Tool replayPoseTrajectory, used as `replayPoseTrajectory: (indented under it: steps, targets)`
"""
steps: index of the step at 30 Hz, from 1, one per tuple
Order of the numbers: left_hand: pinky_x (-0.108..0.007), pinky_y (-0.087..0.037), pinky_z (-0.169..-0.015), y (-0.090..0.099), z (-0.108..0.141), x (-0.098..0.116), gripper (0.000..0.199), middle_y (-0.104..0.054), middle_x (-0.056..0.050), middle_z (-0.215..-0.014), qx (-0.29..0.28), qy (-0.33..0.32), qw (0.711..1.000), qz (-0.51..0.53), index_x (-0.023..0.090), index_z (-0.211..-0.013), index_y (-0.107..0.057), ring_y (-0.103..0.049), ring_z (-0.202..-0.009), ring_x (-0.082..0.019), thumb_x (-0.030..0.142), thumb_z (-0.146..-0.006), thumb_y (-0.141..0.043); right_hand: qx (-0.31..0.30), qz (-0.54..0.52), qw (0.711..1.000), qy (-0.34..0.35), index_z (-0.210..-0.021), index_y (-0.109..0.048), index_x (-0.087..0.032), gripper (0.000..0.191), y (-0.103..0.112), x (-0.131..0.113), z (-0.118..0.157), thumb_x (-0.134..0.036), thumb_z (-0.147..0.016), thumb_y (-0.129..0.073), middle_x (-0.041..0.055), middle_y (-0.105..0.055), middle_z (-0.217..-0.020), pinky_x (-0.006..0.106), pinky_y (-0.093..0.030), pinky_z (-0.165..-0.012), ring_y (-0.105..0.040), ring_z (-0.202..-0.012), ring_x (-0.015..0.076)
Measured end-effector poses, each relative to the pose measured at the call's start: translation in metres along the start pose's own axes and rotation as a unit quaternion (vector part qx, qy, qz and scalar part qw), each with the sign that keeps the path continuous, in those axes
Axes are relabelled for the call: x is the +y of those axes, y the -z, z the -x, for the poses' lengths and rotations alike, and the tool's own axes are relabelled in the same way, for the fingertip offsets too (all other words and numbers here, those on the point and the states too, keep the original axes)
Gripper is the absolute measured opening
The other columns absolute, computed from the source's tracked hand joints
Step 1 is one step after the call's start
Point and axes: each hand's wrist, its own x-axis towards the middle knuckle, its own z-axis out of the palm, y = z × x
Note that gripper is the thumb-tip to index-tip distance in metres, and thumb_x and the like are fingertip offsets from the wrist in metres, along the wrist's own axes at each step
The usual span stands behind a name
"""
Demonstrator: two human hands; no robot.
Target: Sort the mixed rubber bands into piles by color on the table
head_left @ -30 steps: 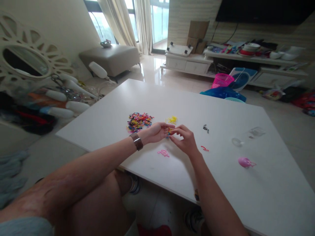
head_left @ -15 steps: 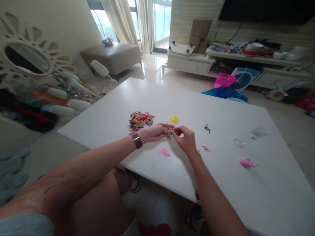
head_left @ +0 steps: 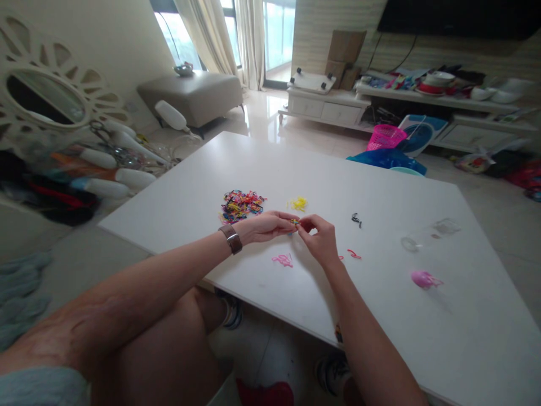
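My left hand (head_left: pixel 270 226), palm turned up, is closed around a small bunch of coloured rubber bands (head_left: pixel 295 222), yellow and green among them. Against those fingertips my right hand (head_left: pixel 319 237) pinches at the same bunch with thumb and forefinger; the exact band between them is too small to make out. On the table behind my left hand is a heap of mixed rubber bands (head_left: pixel 240 205). Yellow bands (head_left: pixel 299 203) lie just beyond my fingers, and pink bands (head_left: pixel 283 260) nearer to me. A bit of blue shows beneath my hands, mostly hidden.
The white table (head_left: pixel 262 163) carries black bands (head_left: pixel 356 220) and red bands (head_left: pixel 354 254) right of my right hand. Farther right are a clear container (head_left: pixel 443 228) on its side and a pink rounded object (head_left: pixel 422 279). A pink basket (head_left: pixel 385 137) stands on the floor beyond.
Both hands stay nearly in place, with small finger movements at the bunch. More of its yellow and green shows between the fingertips now. The piles on the table lie as before.
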Motion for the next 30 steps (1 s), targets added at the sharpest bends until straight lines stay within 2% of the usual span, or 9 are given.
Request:
replayPoseTrajectory:
  steps: [5,9,12,14,18,22,26,28,30]
  targets:
    - [-0.018,-0.055,-0.083,0.002,0.001,0.000,0.029,-0.075,-0.016,-0.097,0.000,0.002,1.000,-0.029,0.005,-0.100,-0.074,-0.071,-0.085,-0.012,-0.011,-0.077,-0.065,-0.001,0.001,1.000,-0.001,-0.084,-0.067,-0.020,0.005,0.001,0.001,0.000,-0.023,-0.083,-0.063,0.0022,-0.069,-0.077,0.028,-0.052,-0.065,-0.062,-0.066,0.0148]
    - [-0.023,-0.055,-0.092,0.004,0.001,0.001,0.028,-0.075,-0.016,-0.101,0.019,0.010,0.999,-0.030,0.006,-0.096,-0.074,-0.072,-0.095,-0.015,-0.011,-0.077,-0.064,0.068,-0.001,0.997,-0.038,-0.085,-0.067,-0.020,0.009,0.002,0.004,-0.001,-0.028,-0.083,-0.065,0.0025,-0.070,-0.076,0.030,-0.052,-0.066,-0.063,-0.066,0.0158]
    - [-0.026,-0.053,-0.098,0.006,0.001,0.004,0.027,-0.075,-0.017,-0.102,0.032,0.010,0.999,-0.025,0.005,-0.095,-0.074,-0.072,-0.098,-0.017,-0.011,-0.077,-0.063,0.088,-0.010,0.994,-0.060,-0.085,-0.068,-0.020,0.012,0.002,0.008,-0.002,-0.032,-0.083,-0.065,0.0033,-0.070,-0.077,0.031,-0.053,-0.067,-0.064,-0.067,0.0166]
    - [-0.026,-0.053,-0.099,0.008,0.001,0.008,0.027,-0.075,-0.018,-0.103,0.050,0.000,0.998,-0.022,0.005,-0.096,-0.073,-0.072,-0.097,-0.017,-0.011,-0.078,-0.061,0.067,-0.013,0.995,-0.069,-0.084,-0.068,-0.020,0.013,0.001,0.012,-0.002,-0.032,-0.083,-0.066,0.0037,-0.071,-0.077,0.030,-0.053,-0.067,-0.064,-0.067,0.0168]
    - [-0.027,-0.053,-0.100,0.013,0.002,0.016,0.029,-0.074,-0.019,-0.105,0.096,-0.026,0.995,-0.011,0.003,-0.097,-0.072,-0.072,-0.099,-0.017,-0.013,-0.077,-0.058,-0.024,0.009,0.997,-0.075,-0.079,-0.070,-0.019,0.012,-0.006,0.020,0.000,-0.030,-0.082,-0.067,0.0027,-0.071,-0.075,0.030,-0.050,-0.066,-0.063,-0.065,0.0161]
    - [-0.028,-0.053,-0.101,0.018,0.001,0.017,0.027,-0.072,-0.021,-0.105,0.105,-0.027,0.994,0.025,0.001,-0.095,-0.070,-0.071,-0.103,-0.019,-0.012,-0.078,-0.052,-0.079,0.035,0.993,-0.075,-0.080,-0.071,-0.019,0.013,-0.013,0.026,0.003,-0.030,-0.084,-0.065,0.0013,-0.070,-0.071,0.029,-0.048,-0.065,-0.061,-0.063,0.0150]
    - [-0.030,-0.052,-0.102,0.018,0.000,0.015,0.031,-0.071,-0.022,-0.104,0.085,-0.017,0.995,0.055,0.000,-0.098,-0.069,-0.071,-0.104,-0.021,-0.010,-0.080,-0.045,-0.040,0.040,0.997,-0.056,-0.083,-0.070,-0.018,0.016,-0.012,0.022,0.002,-0.032,-0.086,-0.064,0.0029,-0.069,-0.075,0.028,-0.048,-0.063,-0.060,-0.062,0.0143]
    - [-0.029,-0.053,-0.101,0.015,0.001,0.014,0.033,-0.071,-0.022,-0.105,0.073,-0.008,0.996,0.057,0.000,-0.099,-0.069,-0.071,-0.103,-0.021,-0.010,-0.079,-0.043,-0.006,0.019,0.999,-0.032,-0.090,-0.071,-0.018,0.017,-0.010,0.019,0.001,-0.034,-0.087,-0.064,0.0047,-0.069,-0.083,0.028,-0.051,-0.064,-0.061,-0.067,0.0150]
    - [-0.029,-0.053,-0.100,0.011,0.002,0.012,0.033,-0.071,-0.023,-0.106,0.056,0.007,0.997,0.052,0.000,-0.100,-0.068,-0.072,-0.101,-0.020,-0.009,-0.081,-0.044,0.000,0.003,1.000,-0.003,-0.101,-0.071,-0.020,0.020,-0.009,0.016,0.000,-0.034,-0.088,-0.064,0.0061,-0.068,-0.093,0.029,-0.053,-0.066,-0.063,-0.075,0.0162]
